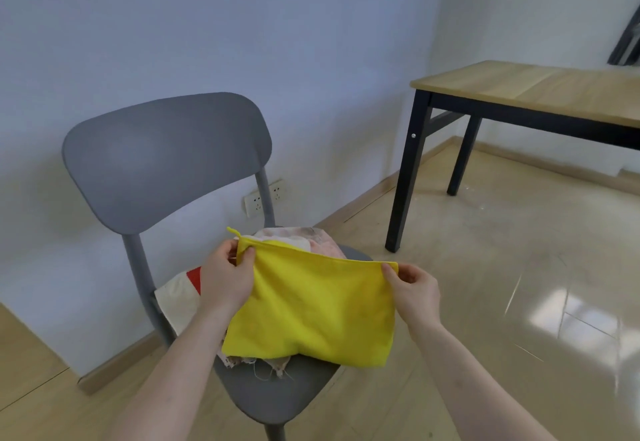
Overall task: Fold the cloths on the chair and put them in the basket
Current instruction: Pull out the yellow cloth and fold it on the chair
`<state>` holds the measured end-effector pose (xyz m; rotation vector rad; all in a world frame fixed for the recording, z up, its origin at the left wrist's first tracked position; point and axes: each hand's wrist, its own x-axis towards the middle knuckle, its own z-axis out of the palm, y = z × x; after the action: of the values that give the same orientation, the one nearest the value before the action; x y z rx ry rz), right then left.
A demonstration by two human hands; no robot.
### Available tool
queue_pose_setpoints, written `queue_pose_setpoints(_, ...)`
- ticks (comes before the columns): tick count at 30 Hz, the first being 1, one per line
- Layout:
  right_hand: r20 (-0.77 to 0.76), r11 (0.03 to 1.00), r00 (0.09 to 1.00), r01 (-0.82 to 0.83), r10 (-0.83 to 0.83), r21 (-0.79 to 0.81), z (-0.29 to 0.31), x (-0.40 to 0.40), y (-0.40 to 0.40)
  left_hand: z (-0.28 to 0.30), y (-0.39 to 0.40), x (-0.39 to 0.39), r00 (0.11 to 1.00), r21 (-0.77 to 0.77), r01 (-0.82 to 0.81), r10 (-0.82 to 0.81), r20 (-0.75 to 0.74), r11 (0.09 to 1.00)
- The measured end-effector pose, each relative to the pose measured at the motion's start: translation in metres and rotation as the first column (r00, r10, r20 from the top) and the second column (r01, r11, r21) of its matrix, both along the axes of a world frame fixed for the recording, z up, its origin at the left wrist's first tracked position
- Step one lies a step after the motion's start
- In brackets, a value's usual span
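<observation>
The yellow cloth (311,305) hangs over the grey chair (166,160), atop a heap of other cloths (313,238). The left hand (227,276) and right hand (414,290) each have their grip pinched on a top corner. It looks light and limp, best held by its corners.

The yellow cloth (311,305) hides most of the cloth pile (311,238) beneath it. The counter (540,89) runs off the right edge.
</observation>
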<state>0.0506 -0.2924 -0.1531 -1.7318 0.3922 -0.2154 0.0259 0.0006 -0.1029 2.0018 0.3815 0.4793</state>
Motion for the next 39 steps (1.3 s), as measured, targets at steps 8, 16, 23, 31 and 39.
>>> queue_pose_setpoints(8, -0.057, 1.0, 0.998, 0.012, -0.013, -0.026, -0.019, 0.022, 0.004, -0.018, 0.002, 0.02, 0.989, 0.029, -0.017, 0.021, -0.144, 0.999)
queue_pose_setpoints(16, -0.143, 0.988, 0.987, -0.088, 0.069, -0.13, -0.032, 0.028, 0.007, -0.016, 0.003, 0.029, 0.966, 0.009, -0.072, 0.072, -0.248, 0.997)
queue_pose_setpoints(23, -0.172, 0.989, 0.983, -0.091, 0.07, -0.119, -0.033, 0.031, 0.008, -0.009, 0.003, 0.028, 0.951, -0.12, -0.008, -0.03, -0.307, 0.993)
queue_pose_setpoints(31, -0.136, 0.992, 0.983, -0.124, 0.126, 0.025, -0.021, 0.03, 0.01, 0.002, 0.006, 0.024, 0.986, -0.293, -0.026, -0.023, -0.165, 0.956)
queue_pose_setpoints(39, -0.069, 0.996, 0.994, -0.083, 0.082, -0.016, -0.004, 0.021, -0.001, 0.005, 0.006, 0.013, 0.995, 0.056, -0.08, 0.083, -0.058, 0.995)
